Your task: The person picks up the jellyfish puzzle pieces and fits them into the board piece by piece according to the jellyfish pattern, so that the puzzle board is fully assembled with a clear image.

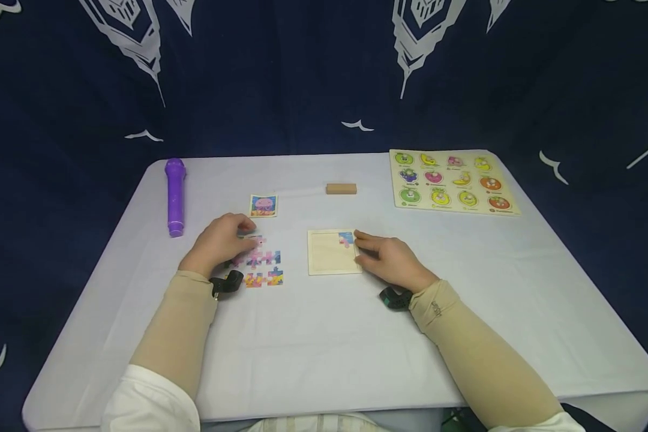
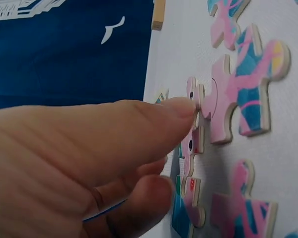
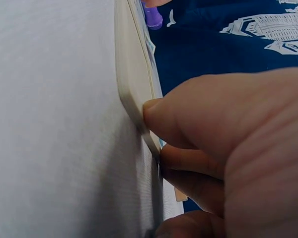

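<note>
My left hand (image 1: 221, 240) hovers over loose jigsaw pieces (image 2: 248, 79) in pink, blue and yellow, its thumb and index finger apart. In the left wrist view the thumb tip overlaps a pink piece (image 2: 191, 148); whether it touches is unclear. My right hand (image 1: 391, 258) rests at the right edge of a pale wooden puzzle tray (image 1: 324, 255), thumb on the rim and index finger farther along that side. Joined blue and pink pieces (image 1: 346, 239) lie in the tray's far right corner. Part of the loose pieces is hidden under my left hand.
A small picture card (image 1: 263, 206) lies beyond the loose pieces. Farther back is a tan wooden block (image 1: 341, 189). A purple cylinder (image 1: 176, 198) lies at the left, and a fruit-picture board (image 1: 453, 181) at the back right. All are on a white-covered table (image 1: 324, 342).
</note>
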`<state>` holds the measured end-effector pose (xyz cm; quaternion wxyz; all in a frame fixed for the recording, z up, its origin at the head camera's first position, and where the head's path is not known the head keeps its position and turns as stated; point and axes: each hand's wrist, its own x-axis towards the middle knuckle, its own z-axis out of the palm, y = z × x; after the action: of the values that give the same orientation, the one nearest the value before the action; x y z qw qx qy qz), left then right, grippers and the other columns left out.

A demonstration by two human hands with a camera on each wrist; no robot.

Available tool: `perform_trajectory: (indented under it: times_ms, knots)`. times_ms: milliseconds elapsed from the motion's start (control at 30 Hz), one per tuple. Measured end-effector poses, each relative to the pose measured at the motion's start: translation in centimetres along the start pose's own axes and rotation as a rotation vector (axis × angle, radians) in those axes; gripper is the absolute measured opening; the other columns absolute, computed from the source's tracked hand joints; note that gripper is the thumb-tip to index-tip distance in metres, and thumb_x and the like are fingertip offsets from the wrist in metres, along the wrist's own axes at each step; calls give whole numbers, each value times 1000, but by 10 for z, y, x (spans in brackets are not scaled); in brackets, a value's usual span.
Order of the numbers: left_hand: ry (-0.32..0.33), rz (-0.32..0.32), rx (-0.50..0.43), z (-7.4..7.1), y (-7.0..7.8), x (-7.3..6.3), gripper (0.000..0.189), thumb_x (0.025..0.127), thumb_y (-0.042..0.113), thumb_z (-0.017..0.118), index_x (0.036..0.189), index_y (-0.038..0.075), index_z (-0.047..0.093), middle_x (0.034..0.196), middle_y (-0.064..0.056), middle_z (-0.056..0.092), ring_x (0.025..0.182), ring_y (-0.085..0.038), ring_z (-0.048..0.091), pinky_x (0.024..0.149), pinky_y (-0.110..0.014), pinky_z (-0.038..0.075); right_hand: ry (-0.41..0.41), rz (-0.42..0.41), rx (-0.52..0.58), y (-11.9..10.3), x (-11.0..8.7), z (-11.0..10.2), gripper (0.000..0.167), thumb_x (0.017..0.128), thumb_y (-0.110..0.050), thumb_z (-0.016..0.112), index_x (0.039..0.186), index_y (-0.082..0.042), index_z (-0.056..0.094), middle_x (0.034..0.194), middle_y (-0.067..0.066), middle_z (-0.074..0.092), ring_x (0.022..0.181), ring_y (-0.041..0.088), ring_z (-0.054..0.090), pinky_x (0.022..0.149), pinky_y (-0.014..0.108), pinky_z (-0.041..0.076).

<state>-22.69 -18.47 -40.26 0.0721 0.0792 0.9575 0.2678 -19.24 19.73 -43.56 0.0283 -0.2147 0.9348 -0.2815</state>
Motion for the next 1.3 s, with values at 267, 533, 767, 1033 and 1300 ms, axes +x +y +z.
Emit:
perform_trajectory:
  times_ms: [267,533,767,1033,1300]
  knots:
    - [-20,-28,57,1,0,2,30,92,33,77,113,12,71,115,-11,63,101,-28,55,87,-45,46,0,8,7,0,0,-1,49,99,-27,68,141,-4,61,155,4,51,143,29,48,114,48,42]
    - [19,-19,3,3,2,4,21,94,30,75,107,15,67,107,-7,66,95,-26,57,81,-41,44,-2,9,1,1,1,-4,49,99,-28,68,140,-4,61,155,4,51,143,28,48,115,48,41]
    - [70,49,-141,5,13,12,18,100,31,68,107,15,69,105,-8,69,95,-26,59,82,-40,47,2,13,0,3,0,-4,49,98,-28,69,140,-5,62,155,3,51,143,29,48,115,48,41]
    - [56,155,-222,15,47,22,16,100,28,66,110,16,71,108,-3,71,97,-24,62,81,-39,49,9,16,2,4,-2,-3,48,98,-27,69,139,-4,62,155,4,51,142,28,48,114,48,42]
    - [155,167,-335,29,83,28,12,101,27,66,107,19,73,109,-2,71,98,-23,63,79,-39,51,11,-11,23,-1,1,-2,48,97,-26,70,138,-3,63,154,5,52,142,28,49,113,48,43]
